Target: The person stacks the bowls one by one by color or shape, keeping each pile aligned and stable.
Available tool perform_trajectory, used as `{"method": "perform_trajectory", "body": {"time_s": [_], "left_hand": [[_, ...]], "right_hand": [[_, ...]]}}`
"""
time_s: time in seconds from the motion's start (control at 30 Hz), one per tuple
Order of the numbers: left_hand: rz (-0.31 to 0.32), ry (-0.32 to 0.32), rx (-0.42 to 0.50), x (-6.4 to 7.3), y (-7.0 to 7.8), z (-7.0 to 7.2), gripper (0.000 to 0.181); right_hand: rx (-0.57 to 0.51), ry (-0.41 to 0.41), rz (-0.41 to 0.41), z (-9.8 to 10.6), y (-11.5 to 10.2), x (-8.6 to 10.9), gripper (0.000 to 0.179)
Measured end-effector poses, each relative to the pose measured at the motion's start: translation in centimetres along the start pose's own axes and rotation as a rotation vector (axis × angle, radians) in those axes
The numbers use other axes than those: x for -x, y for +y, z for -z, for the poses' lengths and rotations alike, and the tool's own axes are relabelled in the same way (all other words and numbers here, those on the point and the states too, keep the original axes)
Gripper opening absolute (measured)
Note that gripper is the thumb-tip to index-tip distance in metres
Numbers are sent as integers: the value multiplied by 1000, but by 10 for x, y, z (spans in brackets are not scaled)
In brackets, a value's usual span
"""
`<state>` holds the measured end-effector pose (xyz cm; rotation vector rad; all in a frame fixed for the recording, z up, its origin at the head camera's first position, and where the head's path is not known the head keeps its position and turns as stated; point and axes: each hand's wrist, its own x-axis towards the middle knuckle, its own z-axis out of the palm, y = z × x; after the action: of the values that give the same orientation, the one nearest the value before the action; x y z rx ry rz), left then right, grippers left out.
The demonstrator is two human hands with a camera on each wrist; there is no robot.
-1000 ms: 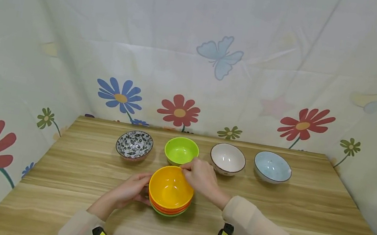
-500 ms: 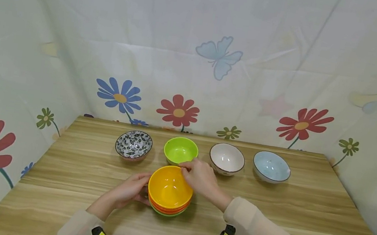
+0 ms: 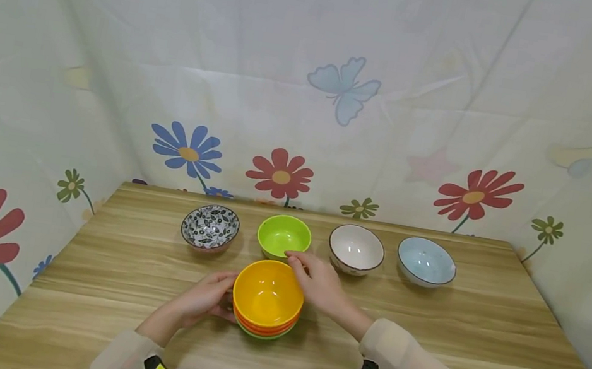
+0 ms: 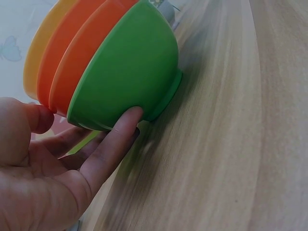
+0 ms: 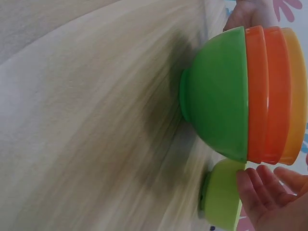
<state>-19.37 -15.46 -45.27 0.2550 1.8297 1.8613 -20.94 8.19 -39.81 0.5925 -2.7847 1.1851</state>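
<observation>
A stack of bowls stands on the wooden table: a yellow bowl on top, two orange bowls below it and a green bowl at the bottom. On its left side my left hand holds the stack, thumb at the orange rims and a fingertip against the green wall. My right hand is at the stack's far right rim with its fingers loosely bent. Its fingers look apart from the rims in the right wrist view. Just behind the stack sits a lime-green bowl.
In the back row beside the lime bowl stand a black-and-white patterned bowl, a white bowl with a dark rim and a light blue bowl. Behind the table hangs a flowered cloth.
My right hand has loosened from the yellow bowl's rim and drawn slightly to the right and down. My left hand and the stack stay in place.
</observation>
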Motion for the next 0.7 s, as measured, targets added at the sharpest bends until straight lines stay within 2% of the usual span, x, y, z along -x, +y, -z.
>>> {"method": "perform_trajectory", "body": {"time_s": [0.43,0.7], "left_hand": [[-6,-5,18,-1,0,-1,51],[-2,7,17,0,0,-1,53]], "right_hand": [[-183,-118,-78,3,13,14,41],[-365,-175,-120,-1,25,25,47]]}}
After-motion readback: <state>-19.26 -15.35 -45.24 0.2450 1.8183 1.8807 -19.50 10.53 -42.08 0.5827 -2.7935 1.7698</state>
